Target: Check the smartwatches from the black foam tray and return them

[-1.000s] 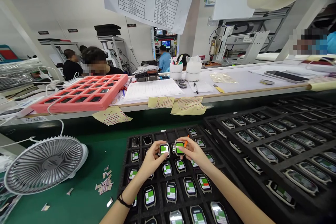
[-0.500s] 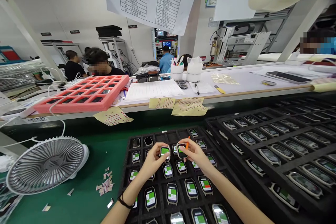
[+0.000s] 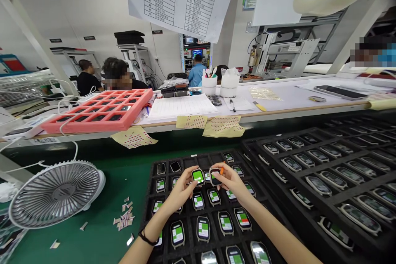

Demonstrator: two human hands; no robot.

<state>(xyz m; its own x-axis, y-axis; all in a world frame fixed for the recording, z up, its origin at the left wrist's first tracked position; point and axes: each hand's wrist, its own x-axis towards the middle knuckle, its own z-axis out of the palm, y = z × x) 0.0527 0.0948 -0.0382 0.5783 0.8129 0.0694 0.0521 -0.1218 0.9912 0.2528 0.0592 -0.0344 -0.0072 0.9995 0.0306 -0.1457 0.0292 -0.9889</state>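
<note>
My left hand (image 3: 181, 192) pinches a smartwatch body with a green screen (image 3: 198, 176) above a black foam tray (image 3: 148, 210). My right hand (image 3: 230, 181) grips a second watch body (image 3: 214, 176) and also carries a small orange stick (image 3: 222, 169) between its fingers. The two watches are held side by side, almost touching, over the tray's upper rows. Several more watch bodies with green and white screens (image 3: 203, 227) lie in the tray's pockets below my hands. A dark band circles my left wrist.
A second black tray of watches (image 3: 312, 165) lies to the right. A white fan (image 3: 57, 194) stands at the left on the green mat, with paper scraps (image 3: 123, 216) beside it. Behind are a pink tray (image 3: 99, 111), paper sheets and seated people.
My left hand has brought its watch to the right, closer to the one in my right hand. The right-hand watch has tilted, so less of its green screen shows.
</note>
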